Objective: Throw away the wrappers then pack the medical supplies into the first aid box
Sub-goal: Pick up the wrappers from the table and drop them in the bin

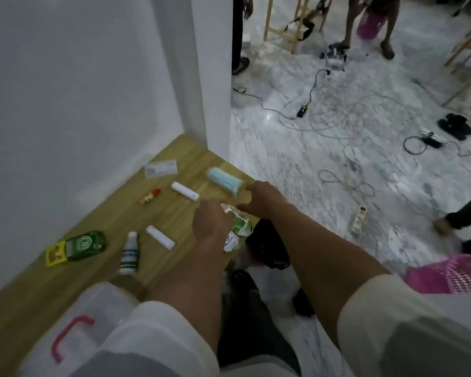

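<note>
You face a plain white wall (74, 85) that ends in a white corner pillar (215, 77). Below it runs the wood-grain surface (25, 303). To your right, the grey-white marbled floor (297, 164) is strewn with tangled cables (346, 115), a power strip (359, 217), black sandals (455, 126) and pale wooden furniture legs (283, 25).

Both hands reach over a wooden table (158, 213): the left hand (210, 224) covers crumpled wrappers (235, 232) at the edge, the right hand (264, 198) curls beside a stack of blue masks (223, 179). Bottles and white rolls lie scattered nearby.
</note>
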Available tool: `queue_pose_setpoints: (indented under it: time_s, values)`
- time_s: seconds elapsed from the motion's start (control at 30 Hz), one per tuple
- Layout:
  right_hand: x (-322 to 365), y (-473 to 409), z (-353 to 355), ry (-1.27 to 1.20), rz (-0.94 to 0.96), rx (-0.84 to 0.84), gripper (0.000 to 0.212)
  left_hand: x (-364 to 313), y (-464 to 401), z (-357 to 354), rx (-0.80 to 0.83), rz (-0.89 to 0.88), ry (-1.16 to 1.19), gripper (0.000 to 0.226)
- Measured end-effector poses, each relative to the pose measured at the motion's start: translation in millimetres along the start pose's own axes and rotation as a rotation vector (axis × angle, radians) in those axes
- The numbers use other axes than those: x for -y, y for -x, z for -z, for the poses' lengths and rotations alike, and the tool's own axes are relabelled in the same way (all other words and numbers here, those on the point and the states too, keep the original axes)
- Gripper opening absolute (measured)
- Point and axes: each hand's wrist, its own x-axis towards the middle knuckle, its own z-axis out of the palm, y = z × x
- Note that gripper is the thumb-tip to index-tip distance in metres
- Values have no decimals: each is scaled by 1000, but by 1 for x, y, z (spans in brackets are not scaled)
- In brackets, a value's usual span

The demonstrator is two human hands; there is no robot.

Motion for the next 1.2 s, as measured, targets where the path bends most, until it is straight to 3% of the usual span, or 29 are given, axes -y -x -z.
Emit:
queue_pose_setpoints:
  time_s: [0.13, 0.23, 0.37, 0.53, 0.7, 0.83, 0.97, 1.03, 1.2]
  values:
    - [-9, -22, -36, 27, -4, 164, 69, 19, -8, -42, -12, 182, -11, 30]
    - [-13, -36, -64, -13, -24, 164, 54, 25, -16, -61, -6, 266, 26, 39]
    - [-12, -46, -85, 22, -28, 150, 55, 31, -23, -81, -55, 396, 56, 45]
    - [-14, -56, -94, 7, -54, 113, 44, 37, -22, -90, -86, 446, -6, 70]
    - [-17, -61, -95, -97, -96, 122, 39, 36, -31, -91, -94, 459, 173, 79]
    - [-24, -55, -91, -176, -172, 160, 11, 32, -37, -83, -70, 477, 297, 81]
    - [-46, -44, -84, -311, -373, 111, 23, 38, -35, -80, -21, 497, 292, 67]
    - [-63, -35, -77, -369, -418, 63, 40, 32, -33, -78, -31, 520, 288, 63]
    - [-97, -19, -73, -465, -485, 8, 51, 25, -32, -91, -9, 443, 225, 77]
